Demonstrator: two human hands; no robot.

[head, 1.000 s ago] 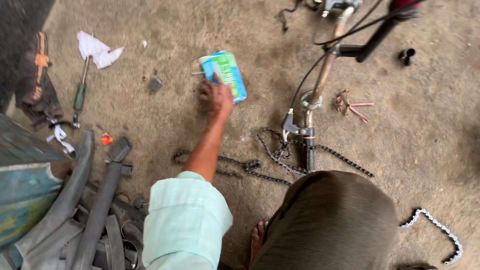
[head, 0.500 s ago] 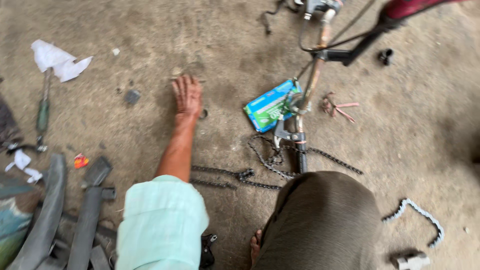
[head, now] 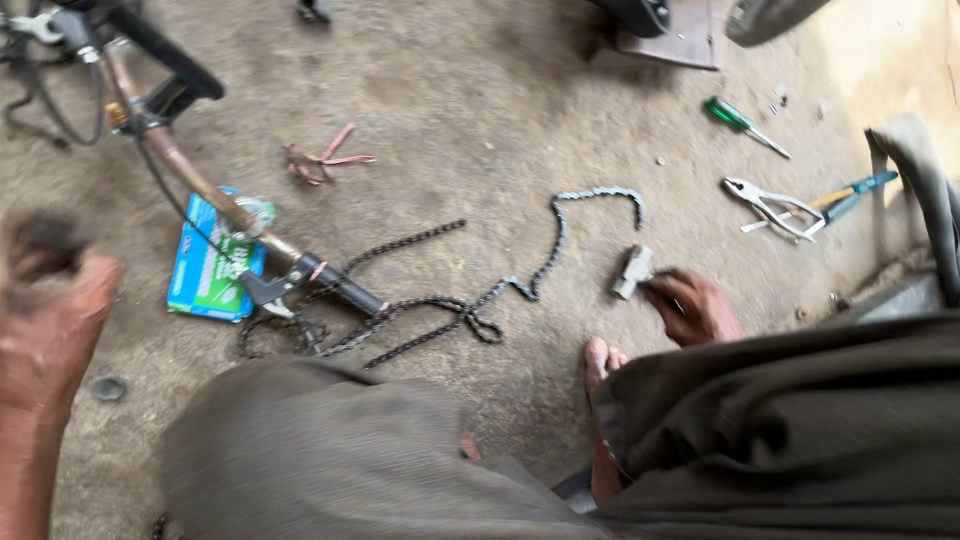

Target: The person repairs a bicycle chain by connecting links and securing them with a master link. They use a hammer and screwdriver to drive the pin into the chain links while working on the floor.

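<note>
My right hand [head: 695, 305] is low on the concrete floor, fingers curled around the end of a small grey metal tool [head: 632, 272] whose blocky head rests on the ground. A long bicycle chain [head: 555, 235] snakes just left of it. My left hand [head: 50, 310] is raised at the left edge. It is blurred, with something dark at its fingertips; what it holds cannot be made out. A blue-green packet [head: 205, 272] lies beyond it, under a bicycle's brown tube [head: 195, 185] and a brake lever [head: 270, 290]. My knees in brown cloth fill the foreground.
Pliers [head: 770, 205], a blue-handled tool [head: 850, 195] and a green screwdriver [head: 738, 116] lie at the right. A tyre [head: 925, 195] leans at the right edge. Pink strips [head: 325, 160] lie at upper centre, a round washer [head: 108, 388] at lower left, my bare foot [head: 600, 362] near the chain.
The view has swung to the right. My left hand has lifted off the floor and moved to the left edge. My right hand has come into view, closed on the grey tool.
</note>
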